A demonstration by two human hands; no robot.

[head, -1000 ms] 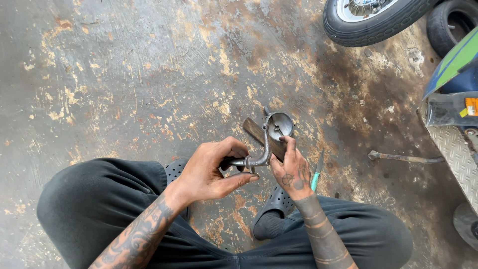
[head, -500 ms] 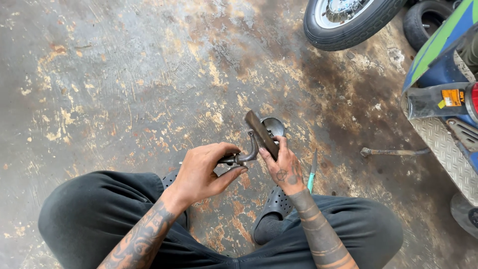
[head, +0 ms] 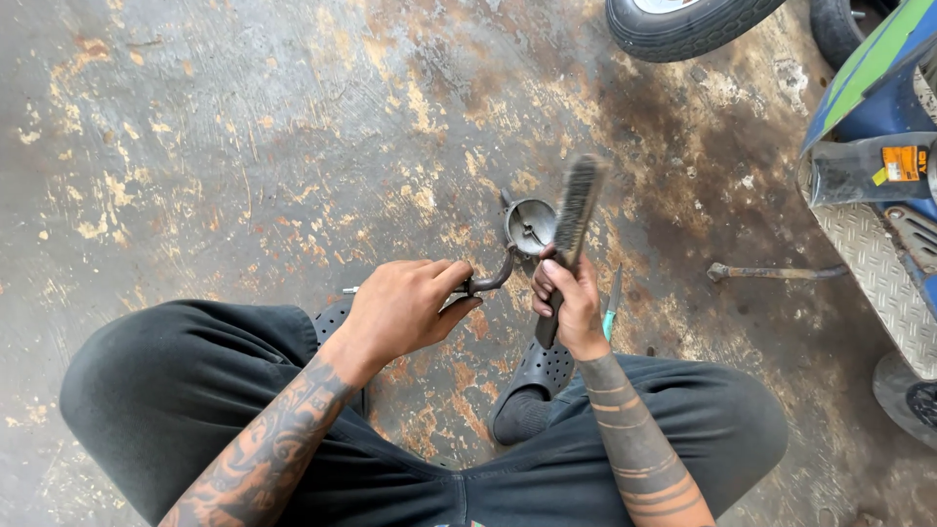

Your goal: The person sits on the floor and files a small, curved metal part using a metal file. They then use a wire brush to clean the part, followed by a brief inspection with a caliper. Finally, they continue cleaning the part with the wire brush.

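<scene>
Both hands are busy: the left hand (head: 405,307) is clenched on the stem of a curved metal part (head: 508,256) with a round cup end, held low over the stained floor (head: 244,146); the right hand (head: 566,298) grips a wire brush (head: 574,220) — blurred — just right of the cup. Brushing would go best with the part held rigid and short strokes kept clear of the fingers. A green-handled tool (head: 609,310) lies near right — tyres (head: 683,24) stand far right.

A curved metal part (head: 508,256) with a round cup end is gripped by the left hand (head: 400,307); a wire brush (head: 569,229) is held upright in the right hand (head: 568,298), over stained concrete floor (head: 244,146).
</scene>
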